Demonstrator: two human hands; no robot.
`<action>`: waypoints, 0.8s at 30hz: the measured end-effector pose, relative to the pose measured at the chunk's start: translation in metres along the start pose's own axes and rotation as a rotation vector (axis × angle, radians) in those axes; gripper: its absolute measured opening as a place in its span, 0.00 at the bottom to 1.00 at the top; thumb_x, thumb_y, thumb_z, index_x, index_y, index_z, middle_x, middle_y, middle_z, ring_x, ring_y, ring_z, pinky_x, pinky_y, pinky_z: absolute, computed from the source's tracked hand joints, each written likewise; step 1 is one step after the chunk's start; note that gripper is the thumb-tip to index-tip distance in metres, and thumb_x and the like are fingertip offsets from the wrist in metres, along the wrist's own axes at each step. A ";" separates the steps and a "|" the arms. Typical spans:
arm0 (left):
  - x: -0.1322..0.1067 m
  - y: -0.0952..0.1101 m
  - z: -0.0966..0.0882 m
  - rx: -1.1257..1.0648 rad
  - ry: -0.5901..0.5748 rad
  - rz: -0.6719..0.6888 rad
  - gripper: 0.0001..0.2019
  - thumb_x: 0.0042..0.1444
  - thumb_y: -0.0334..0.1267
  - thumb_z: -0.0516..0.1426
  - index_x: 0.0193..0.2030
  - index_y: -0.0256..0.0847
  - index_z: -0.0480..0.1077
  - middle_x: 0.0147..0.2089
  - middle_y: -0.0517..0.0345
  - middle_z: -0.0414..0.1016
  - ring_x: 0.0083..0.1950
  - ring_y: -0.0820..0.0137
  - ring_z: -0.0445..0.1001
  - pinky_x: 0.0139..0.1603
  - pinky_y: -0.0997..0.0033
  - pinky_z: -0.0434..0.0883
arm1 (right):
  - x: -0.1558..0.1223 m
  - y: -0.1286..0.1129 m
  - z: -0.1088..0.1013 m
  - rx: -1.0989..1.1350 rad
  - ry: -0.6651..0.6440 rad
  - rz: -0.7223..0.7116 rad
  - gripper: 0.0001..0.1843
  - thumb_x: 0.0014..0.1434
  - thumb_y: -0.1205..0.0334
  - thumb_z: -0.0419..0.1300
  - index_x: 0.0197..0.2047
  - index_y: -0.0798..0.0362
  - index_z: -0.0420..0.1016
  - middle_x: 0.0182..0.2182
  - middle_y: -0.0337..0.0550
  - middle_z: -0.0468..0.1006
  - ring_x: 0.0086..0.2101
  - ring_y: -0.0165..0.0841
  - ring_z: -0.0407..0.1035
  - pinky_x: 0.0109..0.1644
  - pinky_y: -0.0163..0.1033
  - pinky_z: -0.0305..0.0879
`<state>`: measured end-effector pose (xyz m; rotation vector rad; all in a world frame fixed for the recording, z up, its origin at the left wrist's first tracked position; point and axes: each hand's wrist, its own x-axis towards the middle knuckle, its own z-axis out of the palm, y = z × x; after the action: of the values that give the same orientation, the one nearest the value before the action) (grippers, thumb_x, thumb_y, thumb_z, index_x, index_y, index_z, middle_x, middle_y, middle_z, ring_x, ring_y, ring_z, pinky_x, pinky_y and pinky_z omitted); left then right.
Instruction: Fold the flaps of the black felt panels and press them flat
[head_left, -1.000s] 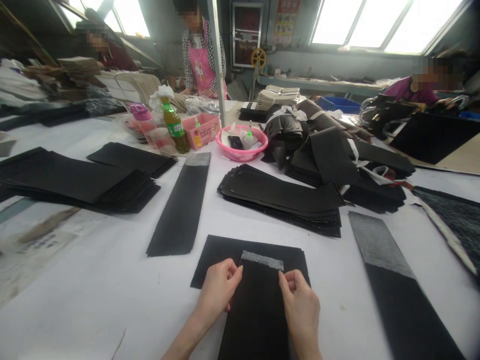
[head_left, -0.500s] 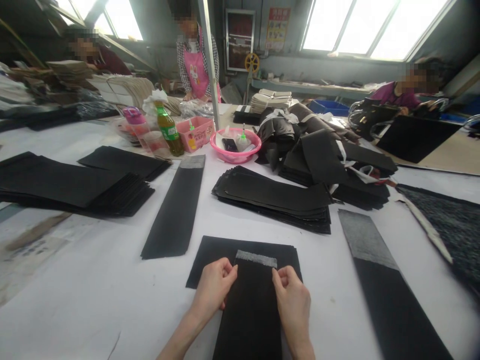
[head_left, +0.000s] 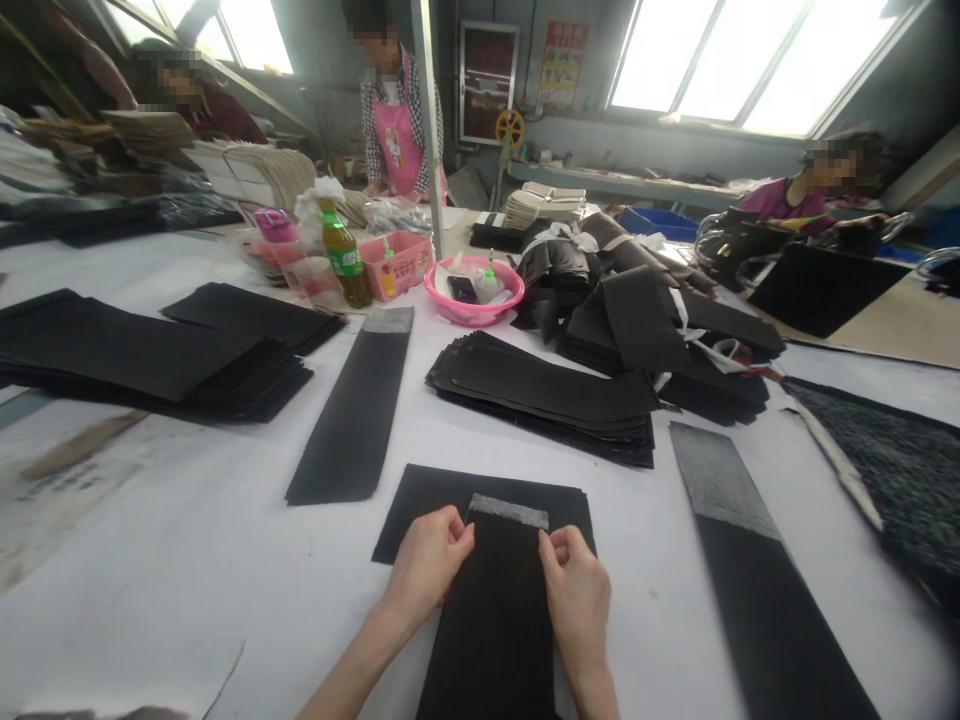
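In front of me lies a long black strip of sheet material (head_left: 495,620) with a grey band across its far end. My left hand (head_left: 431,560) pinches its left edge near that band. On the opposite edge, my right hand (head_left: 577,580) has thumb and fingertips closed in the same way. The strip overlaps a wider black panel (head_left: 427,490) lying crosswise beneath its far end. Other black strips with grey ends lie on each side: one to the left (head_left: 352,410) and a longer one to the right (head_left: 765,580).
Stacks of black panels lie at the left (head_left: 135,350) and beyond my hands (head_left: 540,390). Farther back stand a pink basin (head_left: 474,310), a pink basket (head_left: 397,268) and a green-labelled bottle (head_left: 345,255). Dark rolled material (head_left: 637,320) sits right of the basin. Several people work around the tables.
Both hands keep their pinch on the black strip, which hardly shifts against the panel below. The whole view has moved slightly. At the far left, another person's arm has come into sight.
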<state>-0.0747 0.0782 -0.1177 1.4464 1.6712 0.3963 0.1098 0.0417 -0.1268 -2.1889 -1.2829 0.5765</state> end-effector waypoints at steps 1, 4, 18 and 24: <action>0.000 0.001 -0.001 0.034 0.018 0.018 0.15 0.63 0.42 0.50 0.26 0.40 0.61 0.17 0.66 0.65 0.13 0.76 0.64 0.13 0.81 0.52 | 0.000 0.000 0.000 -0.006 0.000 0.001 0.15 0.61 0.49 0.53 0.27 0.49 0.65 0.21 0.34 0.73 0.24 0.32 0.67 0.29 0.34 0.54; 0.000 0.003 -0.002 0.132 0.092 0.080 0.14 0.61 0.39 0.54 0.24 0.38 0.62 0.20 0.64 0.67 0.18 0.76 0.65 0.20 0.78 0.53 | 0.001 -0.001 0.000 -0.014 -0.002 0.001 0.15 0.61 0.49 0.52 0.27 0.49 0.65 0.21 0.34 0.72 0.23 0.32 0.67 0.29 0.35 0.54; -0.009 0.004 0.005 0.481 0.275 0.193 0.05 0.62 0.37 0.56 0.36 0.41 0.64 0.25 0.64 0.69 0.25 0.70 0.69 0.25 0.73 0.52 | -0.002 -0.003 -0.001 -0.023 0.022 -0.027 0.15 0.60 0.50 0.52 0.26 0.49 0.64 0.21 0.35 0.72 0.23 0.32 0.67 0.28 0.35 0.54; -0.017 0.011 0.011 0.707 0.422 0.535 0.09 0.62 0.25 0.52 0.47 0.39 0.66 0.44 0.53 0.69 0.44 0.63 0.69 0.43 0.63 0.65 | -0.002 -0.005 -0.003 -0.030 0.031 -0.041 0.15 0.61 0.51 0.51 0.26 0.49 0.63 0.21 0.35 0.73 0.23 0.33 0.68 0.28 0.35 0.54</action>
<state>-0.0595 0.0619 -0.1092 2.4973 1.8252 0.4424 0.1070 0.0413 -0.1211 -2.1816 -1.3249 0.5084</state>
